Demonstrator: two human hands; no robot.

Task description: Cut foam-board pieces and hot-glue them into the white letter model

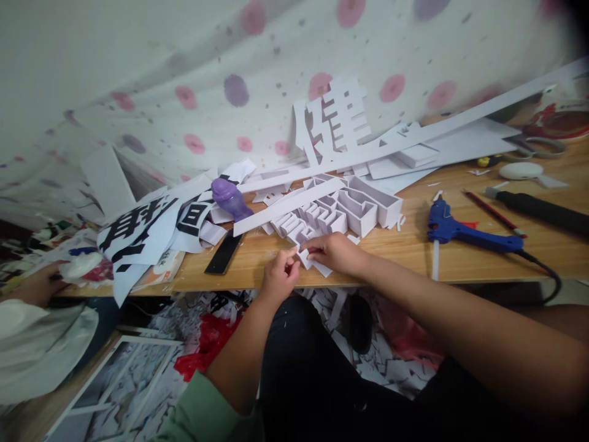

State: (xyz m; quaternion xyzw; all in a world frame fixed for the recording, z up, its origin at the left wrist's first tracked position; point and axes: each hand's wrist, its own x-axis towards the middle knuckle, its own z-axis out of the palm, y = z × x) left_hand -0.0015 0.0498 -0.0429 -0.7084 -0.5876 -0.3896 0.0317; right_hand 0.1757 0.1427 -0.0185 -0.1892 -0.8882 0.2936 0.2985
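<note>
A white foam-board character (343,215) with upright side walls lies on the wooden table in front of me. At its near end, my right hand (338,253) pinches a short piece of its white wall between thumb and fingers. My left hand (280,274) is closed at the same corner, its thumb and forefinger on the edge of the wall; the other fingers are curled in. The fingertips of both hands almost meet and partly hide the piece. A long white strip (288,205) lies across the character's far left side.
A blue glue gun (473,230) lies on the right, near a pencil (494,213) and a black-handled tool (543,209). A phone (224,253), a purple object (231,198) and printed sheets (151,227) are on the left. Another person's hand (39,282) rests at far left. Scraps cover the floor.
</note>
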